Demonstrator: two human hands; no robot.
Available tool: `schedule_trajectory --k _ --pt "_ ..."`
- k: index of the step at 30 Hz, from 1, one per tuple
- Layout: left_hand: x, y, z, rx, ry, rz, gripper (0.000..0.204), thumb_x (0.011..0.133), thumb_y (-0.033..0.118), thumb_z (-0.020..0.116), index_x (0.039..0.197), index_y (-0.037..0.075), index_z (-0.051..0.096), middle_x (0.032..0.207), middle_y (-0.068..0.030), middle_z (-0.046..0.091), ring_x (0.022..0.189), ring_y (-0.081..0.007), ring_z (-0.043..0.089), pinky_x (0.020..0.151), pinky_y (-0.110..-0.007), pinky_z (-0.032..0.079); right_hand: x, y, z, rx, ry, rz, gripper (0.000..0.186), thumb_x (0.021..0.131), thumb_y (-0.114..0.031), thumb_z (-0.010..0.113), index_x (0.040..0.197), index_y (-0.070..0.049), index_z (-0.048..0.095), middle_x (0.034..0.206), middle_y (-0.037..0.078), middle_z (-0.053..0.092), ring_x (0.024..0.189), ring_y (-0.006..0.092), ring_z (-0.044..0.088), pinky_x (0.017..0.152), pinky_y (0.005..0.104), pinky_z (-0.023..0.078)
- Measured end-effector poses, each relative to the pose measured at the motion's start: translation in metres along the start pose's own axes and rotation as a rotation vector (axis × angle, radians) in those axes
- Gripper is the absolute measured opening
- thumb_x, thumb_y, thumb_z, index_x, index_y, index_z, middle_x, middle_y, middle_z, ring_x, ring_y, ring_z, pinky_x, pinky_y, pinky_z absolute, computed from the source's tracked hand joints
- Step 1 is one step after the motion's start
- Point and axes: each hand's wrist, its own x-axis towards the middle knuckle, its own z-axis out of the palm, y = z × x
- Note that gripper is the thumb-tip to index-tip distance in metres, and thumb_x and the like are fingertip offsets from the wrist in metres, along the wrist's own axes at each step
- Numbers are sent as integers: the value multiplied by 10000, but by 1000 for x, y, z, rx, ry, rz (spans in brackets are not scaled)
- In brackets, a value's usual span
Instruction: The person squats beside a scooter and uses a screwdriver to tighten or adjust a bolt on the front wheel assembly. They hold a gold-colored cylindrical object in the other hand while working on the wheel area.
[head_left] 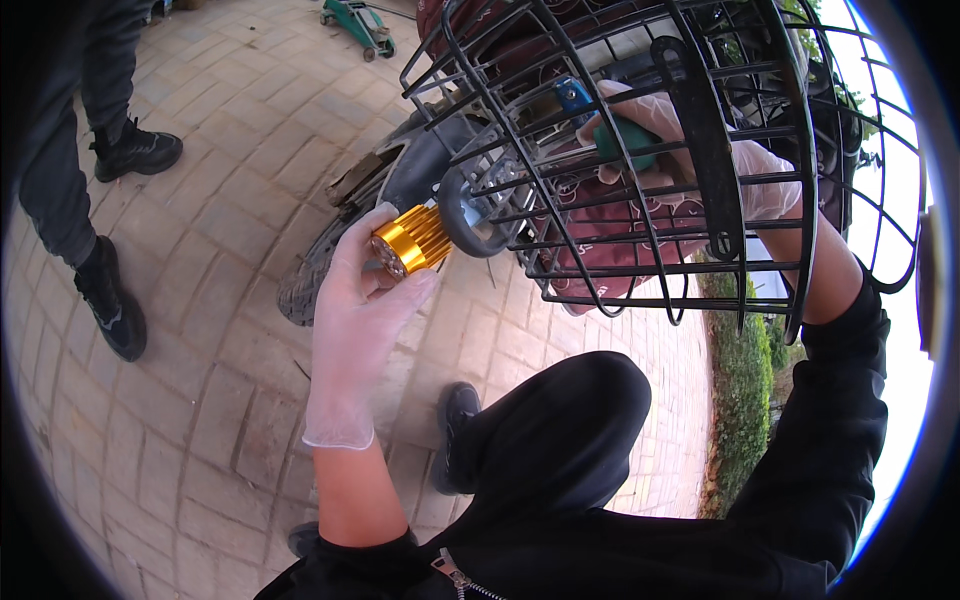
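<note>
One jacket point(640, 550); left hand point(355, 315) grips one gold lamp point(412, 242), right hand point(652, 112) one green object point(633, 142).

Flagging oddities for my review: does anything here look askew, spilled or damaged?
Nothing stands out as spilled, askew or damaged. The left hand holds a gold finned lamp; the right hand grips a green object, seen through the black wire basket. The tyre looks dusty.

Brick paving point(215, 310), green hedge point(738, 400), daylight
</note>
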Motion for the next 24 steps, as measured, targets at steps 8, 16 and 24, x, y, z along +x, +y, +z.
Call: schedule_trajectory --k 8,16,24 --pt "4 5 -5 16 -34 -45 643 823 -99 679 1421 31 482 1255 -92 577 1054 -143 605 918 -273 513 15 -34 -1 57 -258 -76 822 764 -516 854 1256 77 569 864 101 690 723 133 687 551 237 529" --pt "8 9 -6 25 -12 -61 662 803 -65 746 1408 75 517 1190 -66 607 928 -112 618 840 -258 521 5 -31 -1 -238 1 -98 654 739 -386 890 1190 12 635 985 95 705 846 160 690 765 259 560" --pt "10 10 -4 17 -11 -55 653 812 -70 731 1414 44 504 1214 -66 605 942 -114 610 853 -266 526 22 -36 3 -583 -105 -50 527 771 -303 875 1179 -40 670 1015 92 694 946 177 689 780 256 565"
